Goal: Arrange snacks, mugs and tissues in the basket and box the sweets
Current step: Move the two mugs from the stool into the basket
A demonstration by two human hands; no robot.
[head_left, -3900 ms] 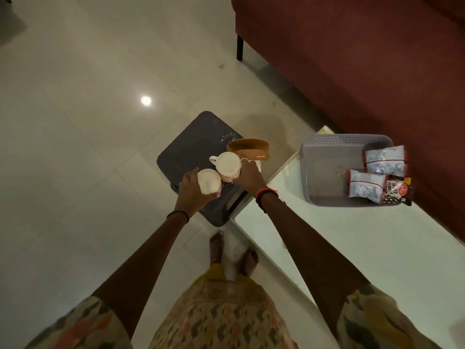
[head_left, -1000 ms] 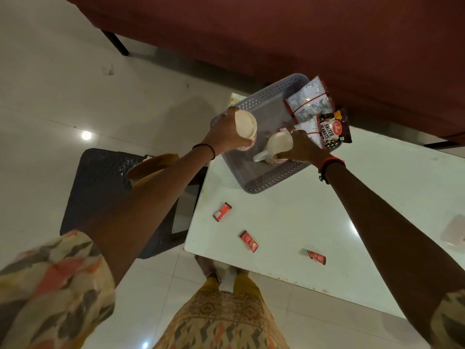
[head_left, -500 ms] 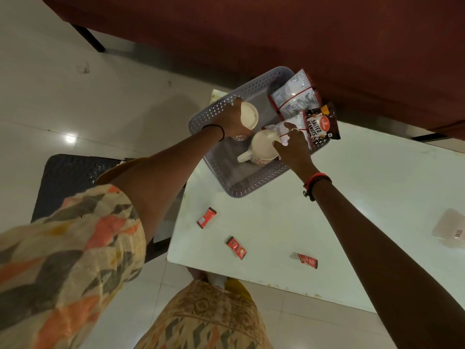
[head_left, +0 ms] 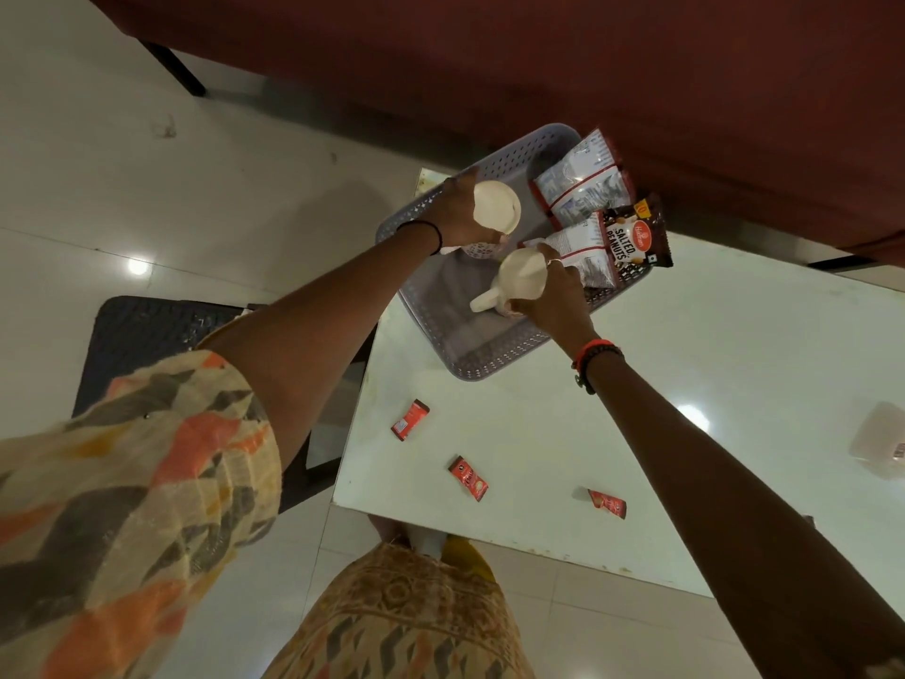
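Note:
A grey perforated basket (head_left: 489,365) stands at the far left corner of the white table (head_left: 685,335). My left hand (head_left: 453,213) grips a cream mug (head_left: 495,208) inside the basket's far left part. My right hand (head_left: 553,296) holds a second cream mug (head_left: 519,281) in the basket's middle, its handle pointing towards me. Snack packets (head_left: 583,183) and a dark salted-peanuts packet (head_left: 636,237) fill the basket's right end. Three small red sweets lie on the table: sweet (head_left: 409,420), sweet (head_left: 469,478), sweet (head_left: 607,503).
A red sofa (head_left: 538,56) runs along the far side, close behind the basket. A dark stool (head_left: 147,330) stands on the tiled floor left of the table. A pale translucent box (head_left: 881,445) sits at the table's right edge.
Both hands carried the mugs from the stool to the basket and have lowered them inside. In the last half second the hands barely shifted.

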